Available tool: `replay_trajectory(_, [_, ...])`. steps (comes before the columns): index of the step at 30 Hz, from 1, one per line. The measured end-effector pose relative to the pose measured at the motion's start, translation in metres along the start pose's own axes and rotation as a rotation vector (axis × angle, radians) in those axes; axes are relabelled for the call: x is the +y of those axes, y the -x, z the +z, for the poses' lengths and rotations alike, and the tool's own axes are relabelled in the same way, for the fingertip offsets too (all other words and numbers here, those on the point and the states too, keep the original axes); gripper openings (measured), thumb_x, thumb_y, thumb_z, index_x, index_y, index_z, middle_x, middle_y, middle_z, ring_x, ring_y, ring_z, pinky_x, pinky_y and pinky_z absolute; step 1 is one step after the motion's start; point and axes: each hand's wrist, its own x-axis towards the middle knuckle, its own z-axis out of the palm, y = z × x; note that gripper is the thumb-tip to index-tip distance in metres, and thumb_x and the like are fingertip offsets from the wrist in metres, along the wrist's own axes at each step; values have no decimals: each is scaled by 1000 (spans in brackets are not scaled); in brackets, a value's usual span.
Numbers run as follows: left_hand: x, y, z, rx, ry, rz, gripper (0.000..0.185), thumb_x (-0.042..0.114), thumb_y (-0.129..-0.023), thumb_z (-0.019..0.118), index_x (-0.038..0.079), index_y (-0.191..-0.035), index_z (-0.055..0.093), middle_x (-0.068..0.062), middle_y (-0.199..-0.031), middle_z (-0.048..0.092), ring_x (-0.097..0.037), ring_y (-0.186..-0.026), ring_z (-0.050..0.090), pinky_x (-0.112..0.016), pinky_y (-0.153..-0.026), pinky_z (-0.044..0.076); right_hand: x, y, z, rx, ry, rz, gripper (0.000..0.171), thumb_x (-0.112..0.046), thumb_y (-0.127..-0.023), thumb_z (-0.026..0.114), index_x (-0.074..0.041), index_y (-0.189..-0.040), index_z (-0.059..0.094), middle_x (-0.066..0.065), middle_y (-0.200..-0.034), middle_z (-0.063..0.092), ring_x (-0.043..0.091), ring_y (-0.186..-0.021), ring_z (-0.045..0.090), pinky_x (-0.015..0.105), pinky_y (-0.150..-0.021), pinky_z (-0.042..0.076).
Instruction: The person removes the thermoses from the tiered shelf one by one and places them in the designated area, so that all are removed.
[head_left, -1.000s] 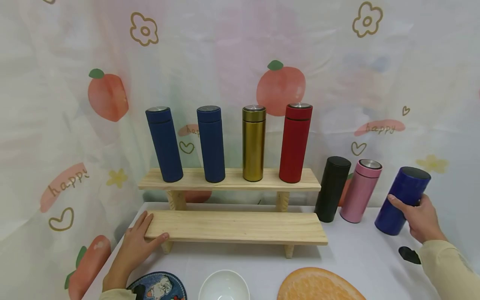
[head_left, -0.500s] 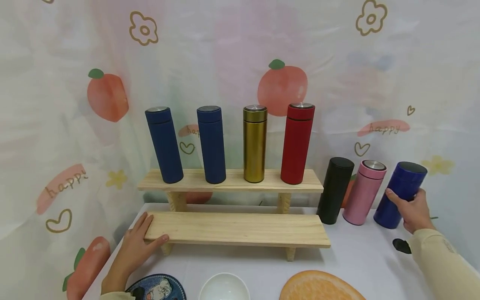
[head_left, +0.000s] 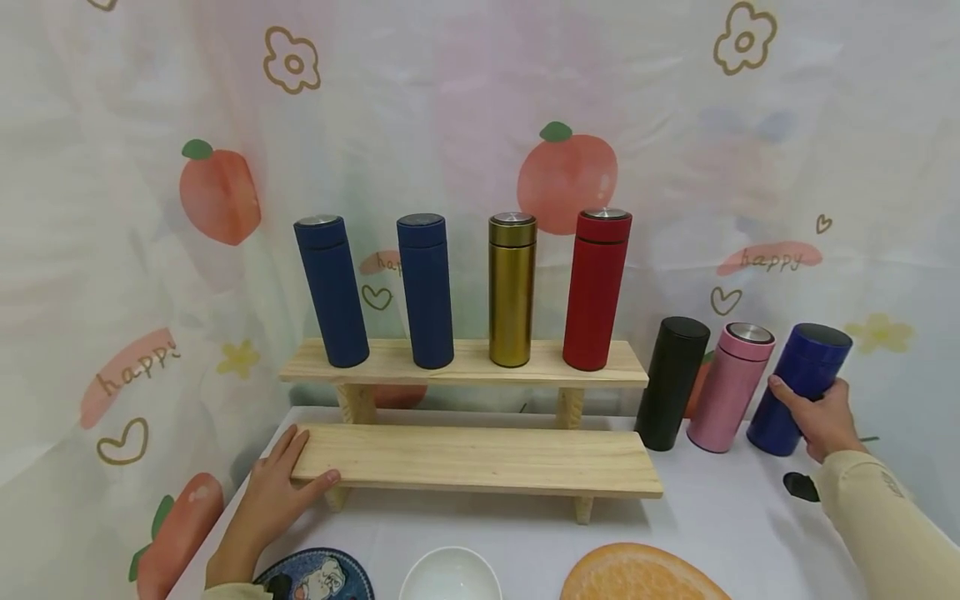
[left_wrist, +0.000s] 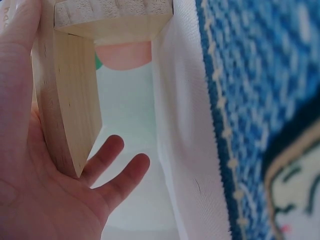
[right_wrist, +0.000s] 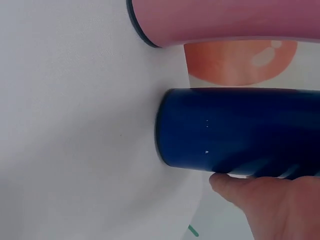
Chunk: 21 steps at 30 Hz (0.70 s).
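At 3 o'clock, right hand [head_left: 823,421] gripped upright dark blue flask [head_left: 799,388] beside pink flask [head_left: 731,387]; left hand [head_left: 272,492] relaxed on lower shelf [head_left: 480,458].

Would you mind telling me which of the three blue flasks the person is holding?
The glossy dark blue flask on the table, far right beside the pink flask; the right hand grips it. The other two stand on the upper shelf.
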Motion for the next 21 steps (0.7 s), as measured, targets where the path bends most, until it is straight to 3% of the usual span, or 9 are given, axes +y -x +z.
replay_trajectory(5, [1, 1, -2, -9, 4, -5, 107, 68, -95, 67, -3, -166, 30, -29, -173, 17, -66, -142, 32, -77, -109, 33, -8, 5, 0, -18, 44, 51, 112, -51, -106, 53, 8, -160, -24, 38, -170, -13, 60, -156, 4, 74, -119, 14])
replay_trajectory(9, [1, 2, -2, -19, 10, -10, 106, 67, -95, 67, -2, -167, 30, -29, -174, 16, -65, -142, 33, -76, -109, 33, -20, 10, -1, -24, 10, 53, 112, -47, -107, 55, 9, -158, -27, 36, -170, -17, 56, -157, -1, 70, -121, 8])
replay_trajectory(14, [-1, 2, -3, 2, 15, 7, 106, 68, -95, 67, -3, -166, 30, -29, -173, 18, -64, -140, 34, -77, -107, 35, -43, 16, -5, 71, -93, -9, 112, -41, -106, 63, -3, -164, -26, 24, -175, -18, 44, -160, -3, 57, -125, 3])
replay_trajectory(18, [-2, 2, -3, 16, 18, 13, 107, 69, -94, 67, -2, -166, 32, -28, -173, 18, -63, -139, 35, -78, -106, 36, -64, 23, -8, 159, -177, -57, 111, -40, -104, 67, -17, -169, -20, 14, -177, -18, 24, -163, 0, 43, -127, 5])
replay_trajectory(21, [-2, 2, -2, 10, 20, 6, 108, 70, -94, 67, -2, -166, 31, -28, -174, 18, -63, -140, 35, -77, -107, 35, -83, 30, -9, 213, -254, -110, 106, -34, -102, 69, -23, -171, -12, 9, -178, -8, 16, -158, 16, 30, -125, 12])
